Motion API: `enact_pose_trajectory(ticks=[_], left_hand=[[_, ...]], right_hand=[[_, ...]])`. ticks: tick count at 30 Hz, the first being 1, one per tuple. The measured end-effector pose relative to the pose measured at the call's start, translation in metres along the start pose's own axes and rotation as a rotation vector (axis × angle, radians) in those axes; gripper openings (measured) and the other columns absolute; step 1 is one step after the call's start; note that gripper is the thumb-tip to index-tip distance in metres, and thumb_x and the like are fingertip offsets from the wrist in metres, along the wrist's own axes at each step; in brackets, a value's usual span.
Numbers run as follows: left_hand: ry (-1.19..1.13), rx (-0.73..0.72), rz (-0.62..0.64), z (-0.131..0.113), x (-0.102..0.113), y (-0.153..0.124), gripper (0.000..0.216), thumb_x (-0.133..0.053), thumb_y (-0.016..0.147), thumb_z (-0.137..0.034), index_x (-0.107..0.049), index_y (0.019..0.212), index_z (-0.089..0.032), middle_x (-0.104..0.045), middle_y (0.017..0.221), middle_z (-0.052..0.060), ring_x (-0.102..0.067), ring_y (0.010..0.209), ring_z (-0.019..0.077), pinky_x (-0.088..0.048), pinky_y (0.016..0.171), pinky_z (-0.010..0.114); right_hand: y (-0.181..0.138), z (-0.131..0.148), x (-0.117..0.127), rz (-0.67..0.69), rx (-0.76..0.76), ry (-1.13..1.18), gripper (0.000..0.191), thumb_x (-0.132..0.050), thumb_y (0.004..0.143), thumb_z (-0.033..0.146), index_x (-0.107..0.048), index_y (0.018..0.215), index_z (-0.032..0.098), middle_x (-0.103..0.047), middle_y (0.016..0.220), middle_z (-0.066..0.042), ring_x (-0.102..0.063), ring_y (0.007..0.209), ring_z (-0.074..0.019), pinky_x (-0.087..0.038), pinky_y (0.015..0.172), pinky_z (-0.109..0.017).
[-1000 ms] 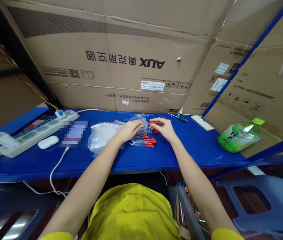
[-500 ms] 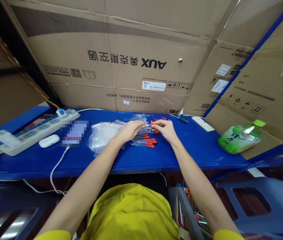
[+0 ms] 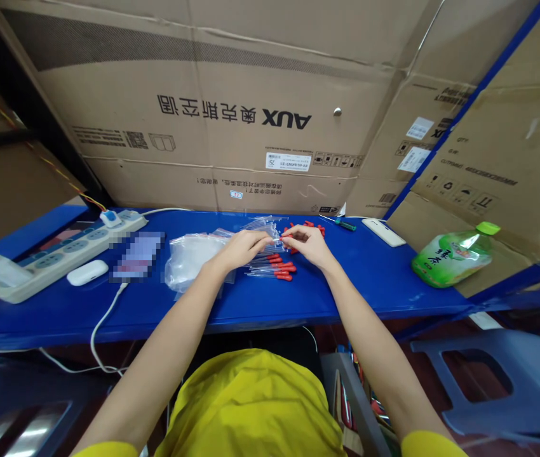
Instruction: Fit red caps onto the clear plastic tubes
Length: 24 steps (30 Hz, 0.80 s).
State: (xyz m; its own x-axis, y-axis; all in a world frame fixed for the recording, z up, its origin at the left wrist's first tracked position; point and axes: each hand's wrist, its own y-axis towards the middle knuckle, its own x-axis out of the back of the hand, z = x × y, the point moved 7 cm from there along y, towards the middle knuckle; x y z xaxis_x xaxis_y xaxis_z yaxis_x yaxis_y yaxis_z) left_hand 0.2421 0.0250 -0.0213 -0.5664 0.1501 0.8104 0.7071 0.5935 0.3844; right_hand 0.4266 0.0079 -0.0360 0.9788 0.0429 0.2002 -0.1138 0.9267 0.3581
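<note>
Over the middle of the blue table, my left hand [image 3: 245, 247] pinches a thin clear glass dropper tube [image 3: 274, 240], mostly hidden by the fingers. Facing it, my right hand [image 3: 310, 244] has thumb and forefinger closed on a small red rubber bulb [image 3: 284, 238]. Tube and bulb meet between the fingertips; how far one sits in the other cannot be made out. Below the hands lie several droppers with red bulbs [image 3: 285, 269] on their ends. Loose glass tubes [image 3: 265, 223] are heaped behind my left hand, and loose red bulbs [image 3: 320, 230] behind my right.
Clear plastic bags [image 3: 188, 259] lie left of my left hand. Farther left are a blurred phone [image 3: 137, 254], a white case [image 3: 87, 273] and a power strip [image 3: 67, 254]. A screwdriver [image 3: 345, 224], a white phone [image 3: 384, 232] and a green bottle [image 3: 451, 257] are on the right.
The view has shifted slightly, moving the surroundings a little left. Both hands stay close together at the tube and bulb, with the right fingers a bit more bent.
</note>
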Motion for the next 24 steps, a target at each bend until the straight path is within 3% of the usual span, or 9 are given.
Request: enact_pose_trajectory(ticks=[2,5,8,14,18,24], left_hand=[[-0.011,0.043,-0.006,0.007,0.004,-0.002,0.047,-0.035,0.112,-0.044,-0.074,0.099,-0.021,-0.076,0.088,0.004,-0.068,0.082,0.0188,-0.046,0.078,0.028],[0.053,0.007,0.034,0.013,0.003,-0.004,0.034,-0.051,0.105,-0.042,-0.077,0.098,-0.021,-0.077,0.093,0.005,-0.067,0.081,0.0186,-0.044,0.073,0.027],[0.079,0.008,0.101,0.02,-0.004,-0.005,0.02,-0.066,0.095,-0.037,-0.079,0.097,-0.022,-0.077,0.094,0.004,-0.067,0.08,0.0176,-0.044,0.07,0.026],[0.148,0.049,0.14,0.024,-0.013,-0.004,0.01,-0.072,0.088,-0.026,-0.079,0.094,-0.023,-0.078,0.096,0.003,-0.068,0.084,0.0183,-0.044,0.071,0.026],[0.182,0.092,0.152,0.026,-0.014,-0.004,0.012,-0.074,0.088,-0.031,-0.08,0.096,-0.024,-0.079,0.097,0.003,-0.069,0.086,0.0201,-0.043,0.069,0.027],[0.195,0.082,0.151,0.021,-0.013,-0.005,0.008,-0.071,0.088,-0.025,-0.078,0.092,-0.023,-0.079,0.094,0.003,-0.069,0.084,0.0199,-0.042,0.068,0.026]], right_hand=[[-0.002,0.001,-0.002,0.076,-0.002,-0.061,0.033,-0.086,0.077,0.049,-0.079,0.089,0.02,-0.077,0.078,-0.003,-0.071,0.069,-0.0181,-0.058,0.07,-0.032],[-0.004,0.001,-0.006,0.17,-0.003,-0.127,0.031,-0.086,0.076,0.047,-0.079,0.088,0.019,-0.077,0.08,-0.003,-0.068,0.07,-0.0172,-0.055,0.07,-0.031],[-0.006,0.002,-0.011,0.226,0.021,-0.205,0.028,-0.083,0.078,0.043,-0.08,0.088,0.018,-0.077,0.081,-0.003,-0.066,0.069,-0.0162,-0.053,0.069,-0.03],[-0.008,0.002,-0.017,0.276,0.085,-0.383,0.014,-0.078,0.082,0.033,-0.081,0.085,0.02,-0.076,0.081,-0.002,-0.062,0.07,-0.0156,-0.047,0.067,-0.029],[-0.005,0.004,-0.01,0.204,0.132,-0.402,0.019,-0.077,0.085,0.04,-0.08,0.085,0.021,-0.077,0.084,-0.003,-0.065,0.075,-0.0178,-0.049,0.072,-0.03],[0.001,-0.001,0.028,-0.089,0.113,-0.636,0.027,-0.068,0.093,0.044,-0.079,0.081,0.022,-0.076,0.073,-0.003,-0.062,0.064,-0.0182,-0.043,0.064,-0.03]])
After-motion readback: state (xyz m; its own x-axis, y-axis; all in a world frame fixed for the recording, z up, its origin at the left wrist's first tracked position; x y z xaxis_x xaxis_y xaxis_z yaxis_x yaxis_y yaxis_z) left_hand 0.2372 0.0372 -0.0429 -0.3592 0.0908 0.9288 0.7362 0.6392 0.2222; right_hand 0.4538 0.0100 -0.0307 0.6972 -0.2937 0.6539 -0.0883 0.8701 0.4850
